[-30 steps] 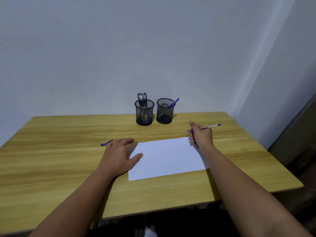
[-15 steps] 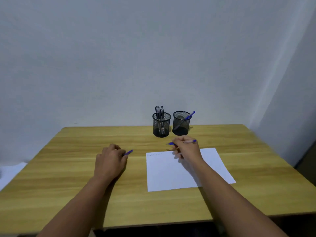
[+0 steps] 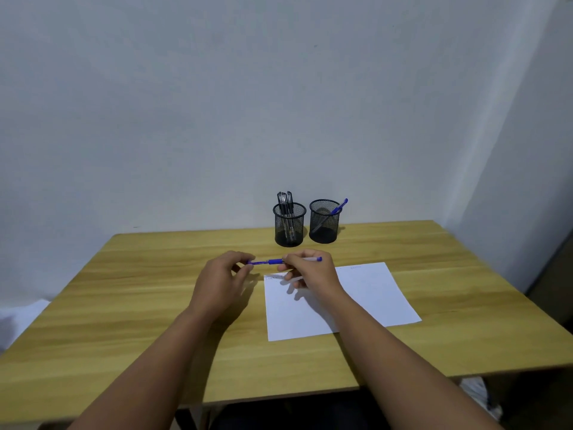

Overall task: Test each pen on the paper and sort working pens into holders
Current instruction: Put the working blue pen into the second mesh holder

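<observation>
A blue pen (image 3: 274, 261) is held level above the table, just left of the paper's top-left corner. My right hand (image 3: 313, 274) grips its barrel, and its blue back end (image 3: 319, 259) sticks out to the right. My left hand (image 3: 223, 280) pinches the blue cap (image 3: 255, 262) at the pen's left end. The white paper (image 3: 366, 293) lies on the table with faint scribbles along its top edge. At the back stand two black mesh holders: the left one (image 3: 289, 226) has black pens (image 3: 284, 201), the right one (image 3: 324, 223) has one blue pen (image 3: 339, 207).
The wooden table (image 3: 139, 305) backs onto a pale wall. Something white (image 3: 21, 315) lies beyond the table's left edge, and a wall corner stands at the right.
My left hand has lifted the blue cap off the table and brought it to the pen. My right hand has carried the pen left from the paper's top edge.
</observation>
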`<state>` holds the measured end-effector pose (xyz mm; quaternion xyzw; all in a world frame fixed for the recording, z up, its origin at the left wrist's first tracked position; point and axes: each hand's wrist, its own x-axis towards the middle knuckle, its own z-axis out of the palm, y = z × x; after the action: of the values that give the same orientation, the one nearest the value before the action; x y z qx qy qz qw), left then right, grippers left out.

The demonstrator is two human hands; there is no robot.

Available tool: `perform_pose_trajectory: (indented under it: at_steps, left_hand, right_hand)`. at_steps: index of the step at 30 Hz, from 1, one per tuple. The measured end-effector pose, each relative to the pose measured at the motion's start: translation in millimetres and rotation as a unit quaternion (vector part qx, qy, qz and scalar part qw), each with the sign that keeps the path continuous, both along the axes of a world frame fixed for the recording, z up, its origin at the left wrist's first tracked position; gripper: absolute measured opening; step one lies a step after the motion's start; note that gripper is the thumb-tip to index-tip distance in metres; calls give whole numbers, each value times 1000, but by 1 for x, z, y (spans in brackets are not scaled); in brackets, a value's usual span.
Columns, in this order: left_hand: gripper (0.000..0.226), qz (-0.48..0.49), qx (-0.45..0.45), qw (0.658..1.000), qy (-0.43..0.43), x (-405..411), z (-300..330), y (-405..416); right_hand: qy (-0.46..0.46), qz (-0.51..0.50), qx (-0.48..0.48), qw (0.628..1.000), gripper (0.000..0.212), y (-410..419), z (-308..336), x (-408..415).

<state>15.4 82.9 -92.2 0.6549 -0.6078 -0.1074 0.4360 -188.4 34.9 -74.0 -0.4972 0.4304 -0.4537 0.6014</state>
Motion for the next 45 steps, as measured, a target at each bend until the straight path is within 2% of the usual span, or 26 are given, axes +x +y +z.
perform_pose_trajectory:
  at_steps: [5, 12, 18, 19, 21, 23, 24, 27, 31, 35, 37, 39, 41, 43, 45]
  left_hand:
    - [16, -47, -16, 999, -12, -7, 14, 2]
    - [16, -57, -32, 998, -20, -16, 31, 9]
    - [16, -90, -35, 995, -32, -27, 46, 14]
    - [16, -93, -27, 995, -5, -31, 49, 14]
    - [17, -101, 3, 987, 122, -36, 56, 13]
    - [18, -105, 23, 957, 268, -40, 63, 14]
    - [18, -98, 24, 944, 315, -41, 64, 14]
    - [17, -62, 27, 914, 400, -44, 63, 12]
    - [15, -50, 41, 896, 440, -59, 67, 1]
    - [16, -42, 66, 910, 407, -73, 74, -6]
    - [14, -69, 69, 916, 388, -81, 81, -12]
    - [19, -88, 47, 936, 337, -89, 89, -30]
    - [27, -72, 16, 969, 235, -94, 93, -57]
    - [36, -47, 6, 992, 119, -98, 95, -85]
    - [47, -11, 2, 1000, -14, -102, 93, -114]
  right_hand:
    - [10, 2, -8, 1000, 8, 2, 7, -13]
    - [-24, -30, -25, 999, 11, 11, 23, -32]
    - [-5, 5, -22, 1000, 10, 24, 32, -36]
    - [-19, 6, -19, 1000, 9, 25, 33, -37]
    - [-54, 1, -12, 998, 8, 26, 35, -39]
    - [-72, -6, -14, 997, 10, 26, 36, -43]
    - [-73, -1, -16, 997, 11, 27, 36, -46]
    - [-38, 40, -22, 998, 8, 28, 38, -56]
    - [69, 59, -62, 994, 3, 25, 33, -63]
    - [117, 46, -91, 988, 6, 18, 30, -64]
    - [203, 74, -115, 970, 12, 3, 35, -69]
    - [309, 78, -162, 934, 10, -22, 46, -75]
    - [341, 4, -192, 920, 11, -52, 62, -81]
    - [297, -89, -208, 928, 2, -82, 82, -84]
    - [258, -149, -228, 927, 6, -113, 97, -84]
